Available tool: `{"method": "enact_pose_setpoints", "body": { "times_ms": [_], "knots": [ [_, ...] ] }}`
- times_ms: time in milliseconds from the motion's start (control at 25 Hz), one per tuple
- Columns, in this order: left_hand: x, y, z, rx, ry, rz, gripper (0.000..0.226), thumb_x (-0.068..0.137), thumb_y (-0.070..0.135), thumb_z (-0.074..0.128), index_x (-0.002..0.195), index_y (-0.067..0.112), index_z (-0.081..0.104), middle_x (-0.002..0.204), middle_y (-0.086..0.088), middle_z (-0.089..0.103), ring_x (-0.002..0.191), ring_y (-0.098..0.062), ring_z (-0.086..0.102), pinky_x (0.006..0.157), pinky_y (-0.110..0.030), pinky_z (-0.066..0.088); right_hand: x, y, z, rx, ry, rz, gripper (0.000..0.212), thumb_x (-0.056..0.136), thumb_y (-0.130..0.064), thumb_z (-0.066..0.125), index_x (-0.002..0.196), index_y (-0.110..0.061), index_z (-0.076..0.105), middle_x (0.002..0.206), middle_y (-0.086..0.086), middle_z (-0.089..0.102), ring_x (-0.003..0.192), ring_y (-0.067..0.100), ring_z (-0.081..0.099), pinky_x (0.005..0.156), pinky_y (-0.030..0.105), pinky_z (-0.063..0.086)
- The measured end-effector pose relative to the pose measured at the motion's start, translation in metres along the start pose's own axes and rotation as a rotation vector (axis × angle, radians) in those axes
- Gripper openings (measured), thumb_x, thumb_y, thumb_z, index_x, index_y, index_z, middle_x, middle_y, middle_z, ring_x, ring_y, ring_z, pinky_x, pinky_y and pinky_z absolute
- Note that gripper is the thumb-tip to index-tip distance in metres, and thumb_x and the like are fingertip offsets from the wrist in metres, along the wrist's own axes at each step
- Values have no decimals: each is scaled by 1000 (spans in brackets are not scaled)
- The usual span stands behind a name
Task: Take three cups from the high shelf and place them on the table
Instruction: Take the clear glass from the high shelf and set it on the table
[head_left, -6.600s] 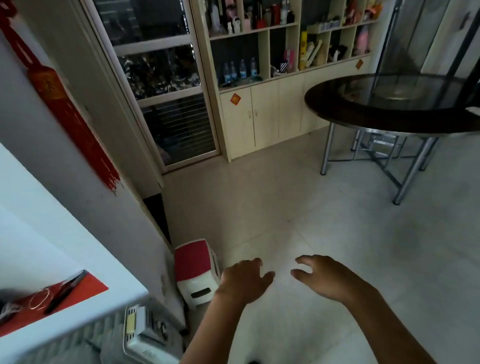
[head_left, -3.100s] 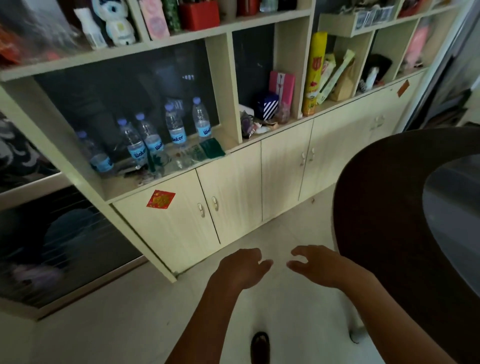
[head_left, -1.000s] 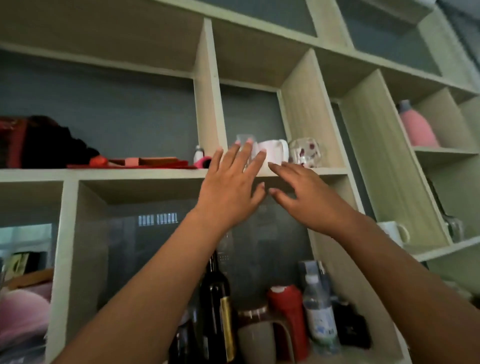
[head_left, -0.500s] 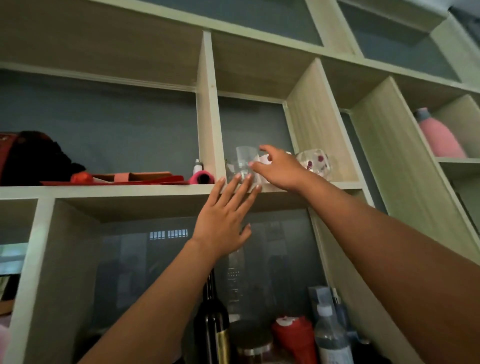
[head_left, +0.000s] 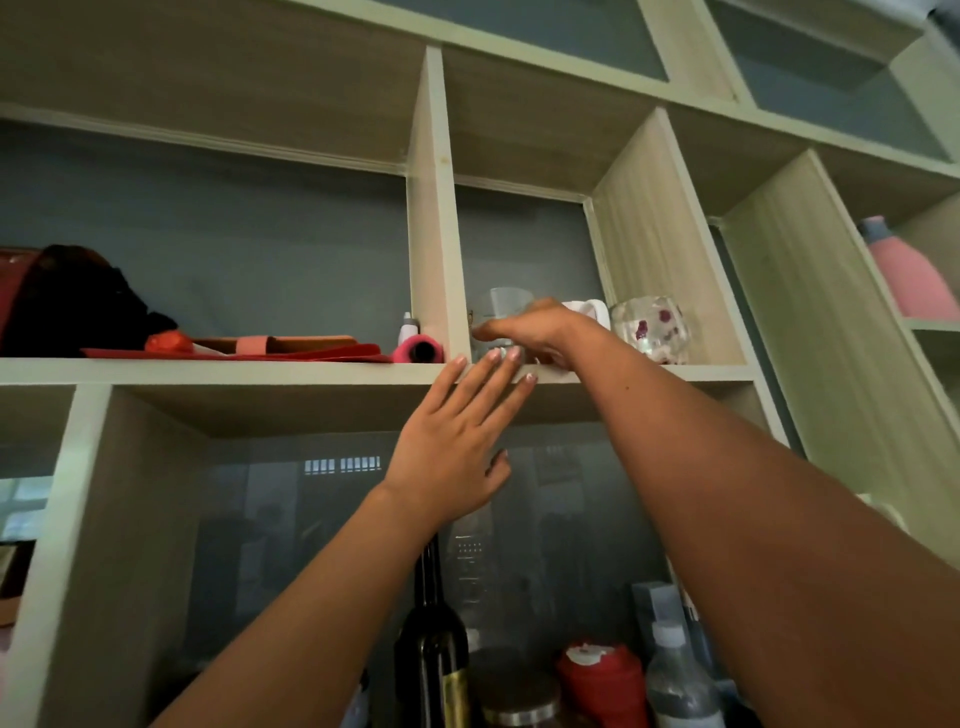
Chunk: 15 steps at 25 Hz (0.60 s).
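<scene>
Three cups stand in a narrow compartment of the high shelf: a clear glass cup on the left, a white mug in the middle, largely hidden by my wrist, and a round glass with red spots on the right. My right hand reaches into the compartment, its fingers wrapped around the lower part of the clear glass cup. My left hand is raised below, open and holding nothing, fingertips on the shelf's front edge.
Left of the divider lie a pink roll, flat red items and a dark bag. A pink bottle stands far right. In the compartment below are a wine bottle, a red-lidded jar and a plastic bottle.
I walked up to the shelf unit and raised both hands. My right hand went from touching the clear glass cup to wrapping around it. My left hand has stayed just under the shelf edge.
</scene>
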<state>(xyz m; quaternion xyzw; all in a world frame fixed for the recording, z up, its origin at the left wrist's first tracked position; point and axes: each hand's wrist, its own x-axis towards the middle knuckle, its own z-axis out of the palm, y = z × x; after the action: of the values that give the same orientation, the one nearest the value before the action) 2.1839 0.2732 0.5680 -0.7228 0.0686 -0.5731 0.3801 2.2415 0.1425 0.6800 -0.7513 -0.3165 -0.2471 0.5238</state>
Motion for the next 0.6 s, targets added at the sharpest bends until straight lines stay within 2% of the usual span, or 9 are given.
{"method": "enact_pose_setpoints", "body": {
  "times_ms": [80, 200, 280, 360, 440, 600],
  "knots": [
    [1, 1, -2, -23, -7, -5, 73, 89, 46, 32, 147, 19, -2, 155, -7, -6, 143, -22, -10, 116, -44, -8, -4, 0, 1, 49, 43, -9, 80, 65, -44, 76, 128, -7, 45, 121, 12, 58, 105, 29, 58, 77, 31, 50],
    [3, 4, -5, -69, -10, -29, 72, 88, 47, 31, 147, 19, 0, 156, -7, -3, 143, -20, -10, 115, -43, -10, -14, -4, -7, 98, 97, -55, 77, 65, -40, 75, 127, -8, 41, 107, 7, 55, 92, 25, 57, 53, 25, 40],
    [3, 6, -7, -89, -24, -51, 72, 88, 49, 30, 147, 20, 0, 157, -7, -4, 143, -20, -11, 115, -42, -12, -23, -11, -23, 118, 120, -87, 68, 65, -39, 75, 120, -9, 47, 92, 5, 56, 77, 19, 57, 49, 24, 39],
    [5, 9, -11, -133, -32, -77, 71, 89, 50, 29, 147, 22, -1, 158, -7, -4, 143, -20, -10, 115, -42, -12, -34, -19, -42, 124, 123, -75, 60, 63, -41, 74, 110, -11, 52, 86, 6, 57, 71, 18, 58, 52, 27, 45],
    [7, 15, -19, -288, -18, -144, 70, 90, 50, 30, 147, 24, -1, 158, -5, -2, 144, -18, -7, 115, -42, -11, -50, -22, -61, 105, 122, -69, 55, 60, -43, 74, 102, -12, 56, 84, 7, 60, 70, 20, 60, 58, 32, 52],
    [11, 40, -46, -670, -4, -241, 67, 91, 47, 36, 147, 26, 7, 158, -1, 7, 144, -14, 3, 114, -36, -7, -88, -11, -92, 84, 86, -33, 66, 57, -43, 75, 112, -11, 56, 89, 12, 61, 74, 24, 62, 67, 39, 55]
  ]
}}
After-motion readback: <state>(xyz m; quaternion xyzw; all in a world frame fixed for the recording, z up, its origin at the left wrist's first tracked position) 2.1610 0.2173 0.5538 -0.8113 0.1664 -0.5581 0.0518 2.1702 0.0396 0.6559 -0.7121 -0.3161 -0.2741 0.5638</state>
